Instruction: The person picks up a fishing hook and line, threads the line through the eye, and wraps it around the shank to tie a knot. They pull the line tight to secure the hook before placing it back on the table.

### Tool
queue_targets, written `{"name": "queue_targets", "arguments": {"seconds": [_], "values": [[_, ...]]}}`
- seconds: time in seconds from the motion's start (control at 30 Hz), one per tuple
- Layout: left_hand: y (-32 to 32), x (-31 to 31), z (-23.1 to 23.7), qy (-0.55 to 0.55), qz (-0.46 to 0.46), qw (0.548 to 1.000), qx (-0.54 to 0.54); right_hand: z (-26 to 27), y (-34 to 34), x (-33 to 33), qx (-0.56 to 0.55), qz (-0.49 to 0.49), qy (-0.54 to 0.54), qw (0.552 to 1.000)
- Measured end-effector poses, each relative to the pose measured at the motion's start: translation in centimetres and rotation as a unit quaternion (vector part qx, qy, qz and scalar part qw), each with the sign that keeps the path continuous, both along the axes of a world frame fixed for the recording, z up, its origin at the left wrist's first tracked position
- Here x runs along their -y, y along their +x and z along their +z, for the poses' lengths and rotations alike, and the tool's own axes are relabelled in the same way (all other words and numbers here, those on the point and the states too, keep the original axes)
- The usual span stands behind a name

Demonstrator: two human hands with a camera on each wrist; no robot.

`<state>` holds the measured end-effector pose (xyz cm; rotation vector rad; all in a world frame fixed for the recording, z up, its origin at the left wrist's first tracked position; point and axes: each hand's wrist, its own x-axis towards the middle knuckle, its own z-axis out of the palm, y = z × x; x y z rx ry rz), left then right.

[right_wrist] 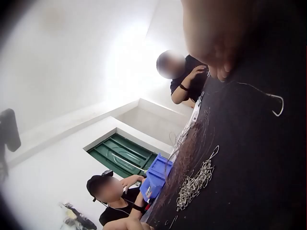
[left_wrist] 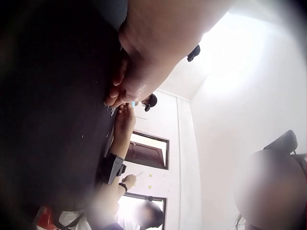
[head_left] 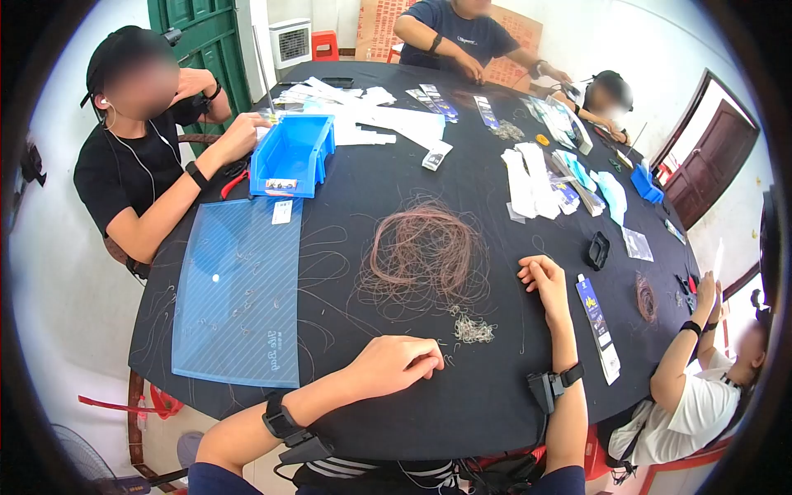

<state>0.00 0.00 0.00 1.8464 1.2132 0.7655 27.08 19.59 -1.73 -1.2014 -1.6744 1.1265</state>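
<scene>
Clearly, the pile of hooks [head_left: 474, 330] lies on the black cloth [head_left: 487, 404] between the two hands, just ahead and to the right of the left hand [head_left: 398, 361], which is nearer to it than the right hand [head_left: 545, 285]. Both hands have fingers loosely bent, and I see nothing held in them. The hooks look silvery and tangled, without one clear long axis; behind them spreads a loose reddish-brown line coil [head_left: 429, 247].

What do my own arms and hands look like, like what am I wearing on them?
Your left hand and right hand are gloveless. The left wrist strap is black, with a boxy black camera; the right wrist strap carries a similar one. Dark blue sleeves leave your forearms bare.
</scene>
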Motion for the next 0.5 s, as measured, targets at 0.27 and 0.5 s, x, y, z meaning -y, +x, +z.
{"name": "queue_targets", "arguments": {"seconds": [0.27, 0.5], "values": [[-0.24, -0.16, -0.02, -0.001, 0.001, 1.0, -0.002, -0.05, -0.37, -0.12, 0.001, -0.003, 0.007, 1.0], [-0.13, -0.21, -0.35, 0.011, 0.0, 1.0, 0.002, -0.21, -0.17, -0.27, 0.004, -0.003, 0.01, 1.0]]}}
